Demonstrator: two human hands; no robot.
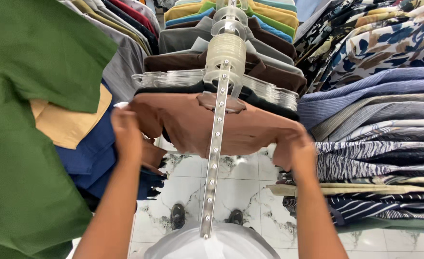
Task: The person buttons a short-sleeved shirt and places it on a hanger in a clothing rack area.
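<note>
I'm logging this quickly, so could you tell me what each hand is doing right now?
Left hand: closed on the brown shirt at its left shoulder.
Right hand: closed on the same shirt's right shoulder.

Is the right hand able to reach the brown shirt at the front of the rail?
Yes, it looks so. The right hand already grips the brown shirt at its right shoulder, with nothing between them. The left hand holds the other shoulder.
</note>
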